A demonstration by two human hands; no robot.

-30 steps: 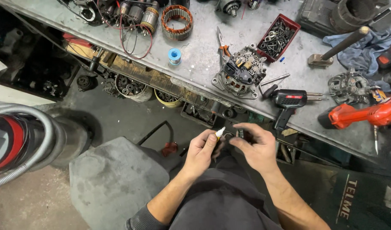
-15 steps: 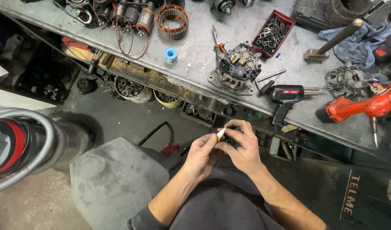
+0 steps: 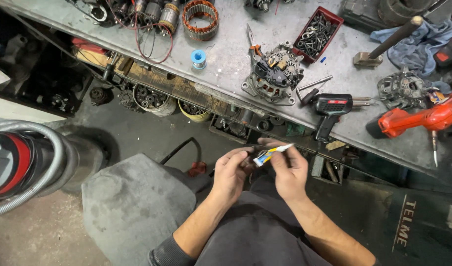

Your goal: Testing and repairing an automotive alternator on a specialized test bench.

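Both my hands meet over my lap, below the edge of the grey workbench [image 3: 226, 59]. My right hand [image 3: 288, 172] pinches a small white tube with blue and yellow print [image 3: 269, 154], its tip pointing right. My left hand [image 3: 231, 175] closes its fingers around the tube's lower end; what exactly it grips is hidden by the fingers. An alternator [image 3: 273, 75] lies on the bench above my hands, and a black soldering gun [image 3: 329, 111] rests to its right.
The bench carries a red tray of screws [image 3: 317, 32], a blue solder spool [image 3: 199, 57], a copper stator ring [image 3: 200, 18], a hammer [image 3: 383, 44] and a red power tool [image 3: 423, 119]. A grey stool [image 3: 132, 202] and a vacuum [image 3: 19, 162] stand at the left.
My hands have drawn closer together and the tube now shows more fully between them. The view has shifted slightly down the bench.
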